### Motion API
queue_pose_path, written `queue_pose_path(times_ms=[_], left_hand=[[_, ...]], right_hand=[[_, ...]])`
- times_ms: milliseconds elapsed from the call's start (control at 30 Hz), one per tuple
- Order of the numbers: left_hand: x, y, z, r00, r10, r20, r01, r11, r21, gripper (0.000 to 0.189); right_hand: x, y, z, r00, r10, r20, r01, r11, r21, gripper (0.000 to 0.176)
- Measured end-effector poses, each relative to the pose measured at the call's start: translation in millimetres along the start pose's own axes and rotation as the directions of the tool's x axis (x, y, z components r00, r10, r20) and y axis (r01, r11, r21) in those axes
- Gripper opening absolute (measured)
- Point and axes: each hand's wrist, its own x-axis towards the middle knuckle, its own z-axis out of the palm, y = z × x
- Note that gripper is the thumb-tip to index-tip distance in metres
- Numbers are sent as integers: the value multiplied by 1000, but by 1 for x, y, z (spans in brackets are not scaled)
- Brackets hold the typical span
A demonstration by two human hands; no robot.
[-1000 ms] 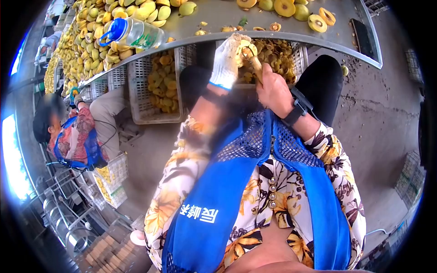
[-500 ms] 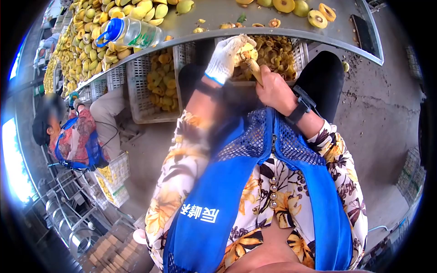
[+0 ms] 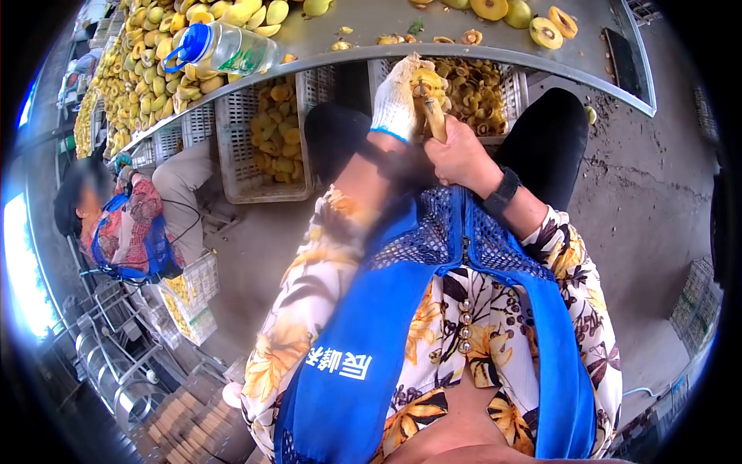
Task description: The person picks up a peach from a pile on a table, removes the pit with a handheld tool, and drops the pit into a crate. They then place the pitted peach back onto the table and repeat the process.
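Observation:
My left hand [image 3: 396, 99], in a white knitted glove, is closed around a yellow stone-fruit half [image 3: 427, 80], which looks like a peach. In my bare right hand [image 3: 459, 153] is a tool with a light wooden handle [image 3: 435, 117], gripped in a fist. Its metal end meets the fruit, and the shape of the tip is hidden there. Both hands are close together in front of my lap, just below the metal table's edge [image 3: 363, 56]. Behind them, a white crate [image 3: 516, 97] holds many brownish-yellow fruit scraps.
A pile of yellow fruit halves [image 3: 158, 58] covers the table's left side, with a blue-capped bottle [image 3: 236, 54] beside it. Cut halves [image 3: 546, 32] and a dark flat object [image 3: 621, 60] lie at right. Another crate [image 3: 232, 147] holds fruit. A co-worker [image 3: 127, 224] sits at left.
My left hand has turned more upright around the fruit, and the cut fruit shows more clearly. My right hand has shifted slightly left and down, with the tool handle steeper.

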Motion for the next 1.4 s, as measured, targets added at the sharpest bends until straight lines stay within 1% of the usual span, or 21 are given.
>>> queue_pose_path(times_ms=[67,133,200,233,333,433,500,567,633,833,933,967,1067,1133,1167,1200,1233,1267,1300,1333,1400], left_hand=[[-1,-3,6,992,122,-42,-111,972,208,27],[11,-16,-8,934,342,107,-354,837,418,28],[11,-14,-8,932,311,189,-363,831,421,27],[11,-8,-8,964,187,191,-244,909,339,26],[17,-9,-15,965,103,240,-169,947,273,26],[24,-14,-24,921,241,307,-356,841,408,28],[25,-12,-21,954,209,216,-278,887,368,30],[13,-5,-15,949,125,288,-232,898,375,31],[9,-4,-14,969,-85,233,49,986,160,34],[6,2,-6,996,-71,50,69,997,42,35],[1,8,-5,959,277,51,-282,938,202,34],[4,12,-9,961,272,43,-275,947,166,34],[12,28,-27,981,191,-28,-191,944,-269,34],[-5,56,-43,944,262,-202,-270,963,-15,39],[-17,71,-59,949,292,-122,-295,955,-11,37],[-19,84,-89,938,326,-116,-331,943,-22,27],[-23,90,-103,812,531,-242,-476,843,251,30],[-27,96,-117,626,696,-351,-471,697,541,36],[-14,106,-167,479,859,-177,-248,327,912,33],[-20,120,-163,399,917,21,-41,-5,999,30],[-15,145,-134,444,883,152,3,-171,985,30]], right_hand=[[0,-1,-3,998,49,37,-50,998,28,16],[-3,-6,-6,996,33,85,-38,998,50,15],[-2,-2,-6,995,51,85,-59,994,90,15],[-2,-1,-5,994,60,86,-69,992,109,15],[-7,-10,-3,993,103,61,-108,991,80,15],[1,4,-8,971,146,191,-179,969,171,13],[2,3,-9,963,161,218,-202,962,184,13],[3,4,-10,953,150,262,-209,954,215,12],[5,9,-10,942,113,317,-203,942,267,12],[7,1,-17,856,96,509,-360,817,451,12],[6,-3,-18,827,29,562,-363,790,494,13],[9,1,-17,810,-1,587,-374,769,518,13],[6,-2,-21,798,-138,586,-201,856,476,15],[4,-8,-26,868,-56,494,-138,928,347,14],[7,0,-25,931,-105,350,71,992,109,14],[15,15,-26,957,-201,209,238,957,-166,15],[25,31,-36,829,-521,203,522,589,-617,18],[31,52,-45,896,-424,129,323,425,-845,25],[34,65,-48,914,-404,40,223,419,-880,24],[39,70,-50,922,-383,-49,122,410,-904,24],[42,58,-46,925,-379,-17,228,590,-774,26]])
